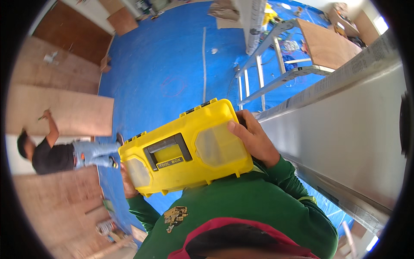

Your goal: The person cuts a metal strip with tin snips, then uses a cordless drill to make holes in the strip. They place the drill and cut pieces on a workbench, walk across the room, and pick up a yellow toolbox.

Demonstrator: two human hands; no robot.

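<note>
A yellow toolbox (196,172) is held up in front of my green-sleeved body, tilted so that its right end sits higher. A black handle (182,146) lies folded on its lid, between two cloudy clear compartment covers. My right hand (258,139) grips the right end, with the thumb on top and the fingers partly hidden behind it. At the lower left end is my left hand (128,181), mostly hidden by the box, closed around that edge. Black hinges or clips show along the far edge.
A co-worker (54,153) in a black shirt reaches toward a plywood panel (64,108) on the left. Blue sheeting (159,73) covers the floor. An aluminium ladder (261,82) with a wooden board (325,45) stands right, beside a long pale panel (340,121).
</note>
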